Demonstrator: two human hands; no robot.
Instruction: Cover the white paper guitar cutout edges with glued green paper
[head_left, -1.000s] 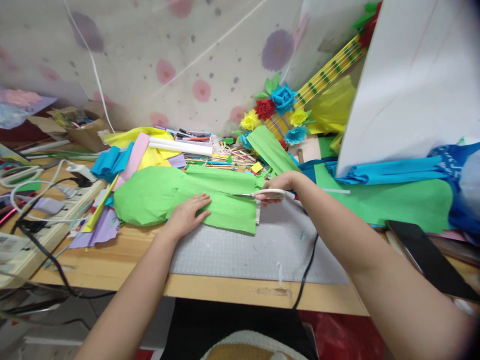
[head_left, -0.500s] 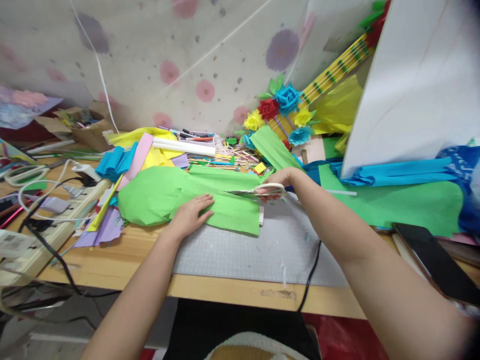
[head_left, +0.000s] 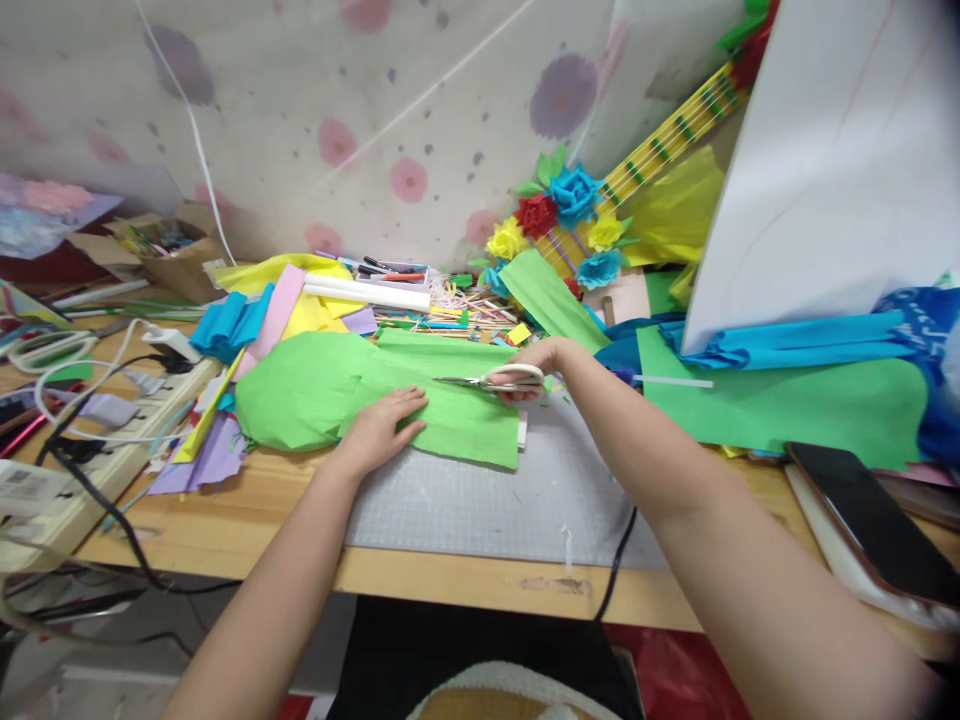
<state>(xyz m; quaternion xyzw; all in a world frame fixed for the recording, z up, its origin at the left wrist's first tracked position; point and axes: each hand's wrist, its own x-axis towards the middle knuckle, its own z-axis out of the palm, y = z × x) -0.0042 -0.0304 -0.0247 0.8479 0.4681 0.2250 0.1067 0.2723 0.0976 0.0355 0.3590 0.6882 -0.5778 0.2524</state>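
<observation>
Green paper (head_left: 465,430), apparently mid-cut.
Right hand (head_left: 531,362) grips scissors (head_left: 478,382); left hand (head_left: 381,425) lies flat, fingers spread, on the sheet; next snip likely needs it steady.

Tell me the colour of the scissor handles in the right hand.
Off-white; the scissor handles show best in the current head view.

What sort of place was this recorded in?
Probably a craft workspace: the right hand holds scissors at green paper, with a flower-decorated guitar shape behind.
</observation>
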